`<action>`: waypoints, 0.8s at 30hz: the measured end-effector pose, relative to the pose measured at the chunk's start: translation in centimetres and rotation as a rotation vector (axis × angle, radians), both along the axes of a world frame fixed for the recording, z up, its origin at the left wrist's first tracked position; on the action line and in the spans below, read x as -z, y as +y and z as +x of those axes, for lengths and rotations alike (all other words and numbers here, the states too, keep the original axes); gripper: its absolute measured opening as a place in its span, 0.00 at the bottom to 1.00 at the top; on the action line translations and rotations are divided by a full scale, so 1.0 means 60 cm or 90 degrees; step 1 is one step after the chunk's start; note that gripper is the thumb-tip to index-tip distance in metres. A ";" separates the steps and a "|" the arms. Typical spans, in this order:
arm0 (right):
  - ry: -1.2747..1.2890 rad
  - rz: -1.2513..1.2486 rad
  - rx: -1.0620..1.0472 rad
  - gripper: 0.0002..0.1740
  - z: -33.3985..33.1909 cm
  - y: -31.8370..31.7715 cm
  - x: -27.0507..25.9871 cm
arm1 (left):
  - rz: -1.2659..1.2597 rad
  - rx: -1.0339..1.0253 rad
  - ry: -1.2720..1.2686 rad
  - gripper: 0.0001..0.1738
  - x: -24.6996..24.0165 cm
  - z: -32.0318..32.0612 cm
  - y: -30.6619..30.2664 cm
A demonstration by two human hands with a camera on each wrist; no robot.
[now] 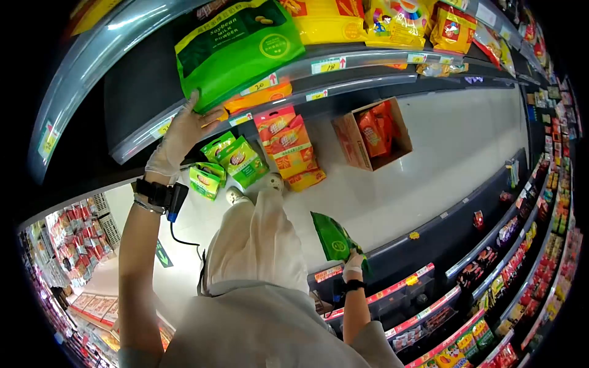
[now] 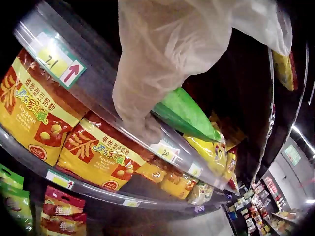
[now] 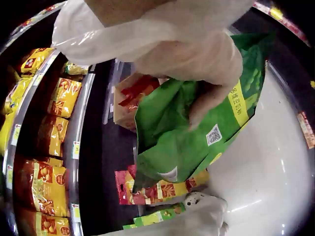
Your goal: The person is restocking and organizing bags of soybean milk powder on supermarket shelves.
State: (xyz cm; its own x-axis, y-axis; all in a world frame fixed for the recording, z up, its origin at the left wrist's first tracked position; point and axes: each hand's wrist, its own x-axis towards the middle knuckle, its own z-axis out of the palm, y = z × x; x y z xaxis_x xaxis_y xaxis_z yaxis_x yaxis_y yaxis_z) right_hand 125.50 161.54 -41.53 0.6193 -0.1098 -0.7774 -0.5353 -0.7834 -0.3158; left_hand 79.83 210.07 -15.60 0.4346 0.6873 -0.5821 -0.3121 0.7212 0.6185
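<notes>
My left hand (image 1: 181,132), in a thin translucent glove, reaches to the shelf edge with fingers extended, touching the lower corner of a large green bag of soybean milk powder (image 1: 239,52). Seen from the left wrist, the gloved hand (image 2: 167,54) covers part of that green bag (image 2: 189,115), its fingertips beside a price tag reading 20. Low on the other side, my right hand (image 1: 354,262), also gloved, grips a second green soy milk powder bag (image 1: 331,236). The right wrist view shows the thumb and fingers curled on this bag (image 3: 197,142), which hangs tilted.
Yellow bags (image 1: 328,21) line the shelf beside the green one. On the floor stand small green packs (image 1: 242,161), orange-red packs (image 1: 288,144) and an open cardboard box (image 1: 362,144) holding red bags. Across the aisle runs another stocked shelf (image 1: 392,294).
</notes>
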 end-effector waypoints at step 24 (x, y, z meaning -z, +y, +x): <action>0.070 0.164 0.136 0.14 -0.014 0.102 -0.021 | 0.107 -0.286 0.100 0.19 -0.032 -0.005 0.007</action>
State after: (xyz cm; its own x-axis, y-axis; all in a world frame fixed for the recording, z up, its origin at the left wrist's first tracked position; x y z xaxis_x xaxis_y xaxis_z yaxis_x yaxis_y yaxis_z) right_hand 124.69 167.65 -40.27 0.5141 -0.0197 -0.8575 -0.7206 -0.5522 -0.4194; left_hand 79.52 210.52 -13.66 -0.0092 0.8763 -0.4817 -0.4627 0.4234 0.7789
